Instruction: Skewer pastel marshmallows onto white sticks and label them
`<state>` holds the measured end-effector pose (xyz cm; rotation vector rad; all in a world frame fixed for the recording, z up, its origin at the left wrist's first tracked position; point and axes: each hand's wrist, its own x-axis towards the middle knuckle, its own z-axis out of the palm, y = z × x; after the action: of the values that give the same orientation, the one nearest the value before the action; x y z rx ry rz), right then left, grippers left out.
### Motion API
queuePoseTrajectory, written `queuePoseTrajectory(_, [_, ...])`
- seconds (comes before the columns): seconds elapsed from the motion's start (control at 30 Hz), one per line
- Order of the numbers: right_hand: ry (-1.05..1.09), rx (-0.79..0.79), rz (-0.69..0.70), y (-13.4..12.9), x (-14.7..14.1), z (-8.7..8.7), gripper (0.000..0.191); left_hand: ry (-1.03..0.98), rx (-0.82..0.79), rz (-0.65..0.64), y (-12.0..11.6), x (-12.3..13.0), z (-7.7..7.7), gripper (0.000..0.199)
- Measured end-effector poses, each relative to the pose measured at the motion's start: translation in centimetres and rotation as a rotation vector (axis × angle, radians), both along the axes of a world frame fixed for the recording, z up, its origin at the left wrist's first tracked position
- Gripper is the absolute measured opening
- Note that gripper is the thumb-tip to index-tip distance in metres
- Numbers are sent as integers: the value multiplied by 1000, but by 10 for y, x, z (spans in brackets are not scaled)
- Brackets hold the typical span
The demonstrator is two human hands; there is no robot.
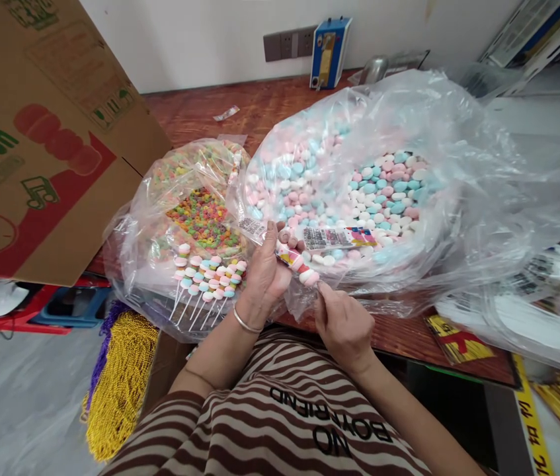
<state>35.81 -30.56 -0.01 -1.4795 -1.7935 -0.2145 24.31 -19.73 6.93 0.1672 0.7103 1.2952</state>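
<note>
My left hand [270, 268], with a bangle at the wrist, is closed round a candy skewer [304, 270] in a printed clear wrapper. My right hand [342, 320] pinches at the skewer's lower end; its stick is hidden by the fingers. Left of my hands, several candy skewers [210, 281] with white sticks lie on a clear bag of colourful ring candies [205, 218]. Beyond my hands is a large clear bag of pink, white and blue candies [389, 188], with a printed wrapper [339, 238] on its near side.
A big cardboard box [51, 139] stands at the left. A blue device [330, 53] is by the wall at the back of the wooden table [185, 109]. Gold bead strands [123, 383] hang below left. Plastic and papers [547, 304] lie at the right.
</note>
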Motion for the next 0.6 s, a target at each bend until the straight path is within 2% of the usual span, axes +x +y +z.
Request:
queuePoseTrajectory(0.07, [26,-32,24,-1,4,1,19,-15,-9,-8,-1,2,0,25])
queuePoseTrajectory(0.1, [121,-87,62,-1,5,4,19,-34,4,-26,-1,2,-1,26])
queuePoseTrajectory(0.17, [465,-297,167,-3,6,12,22,-88,44,-77,0,2,-2,28])
queuePoseTrajectory(0.3, [1328,-816,368,-5,1,27,32,-142,50,-176,-1,2,-3,31])
queuePoseTrajectory(0.37, [1545,-906,406,-4,-3,30,34,-123,15,-197,-5,7,-3,31])
queuePoseTrajectory(0.43, [1484,-827,357,-1,-7,30,32,-101,14,-198,-11,13,-4,32])
queuePoseTrajectory(0.53, [1042,-502,148,3,-8,28,26,-75,55,-221,-22,22,-8,33])
queuePoseTrajectory(0.6, [830,-390,75,4,-5,25,24,-60,53,-243,-24,23,-9,33])
